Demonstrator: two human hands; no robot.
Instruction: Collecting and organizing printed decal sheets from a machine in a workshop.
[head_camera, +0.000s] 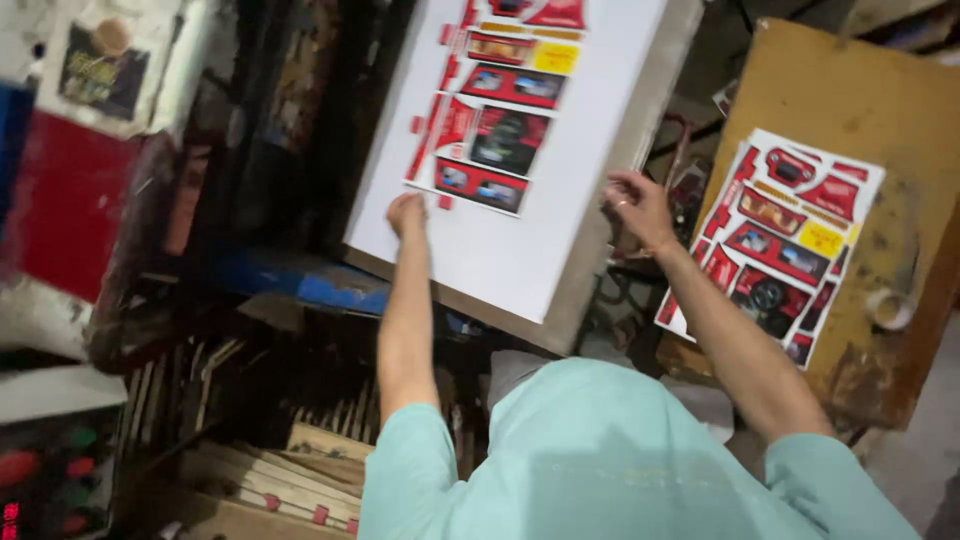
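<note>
- Centrally, a printed die-cut carton sheet (485, 120), red with dark picture panels and a yellow patch near its top, is seen lying flat on a tilted white board (500, 250).
- The sheet's lower left corner is touched by the left hand (406, 212), whose fingers are curled narrowly down onto the board; whether the sheet's edge is actually pinched cannot be told.
- The right hand (635, 205) is held at the board's grey right edge (640, 130), fingers loosely bent and partly closed, a ring showing on one finger; nothing is clearly gripped in it.
- Both forearms are stretched forward from short mint-green sleeves (600, 460).
- To the right, well apart from the board, a stack of like printed sheets (775, 245) is laid slanting on a worn yellow-brown table (860, 90); the top sheet bears the same red shapes, dark panels and a yellow rectangle.
- A small pale ring-shaped roll (890, 308) is seen near that table's right edge, just beside the stack.
- Below the board a blue machine frame (300, 280) is visible.
- Wooden strips (290, 470) are piled at lower left.
- A red panel (65, 200) and, above it, a dark square label on a white surface (100, 72) are blurred at far left.
</note>
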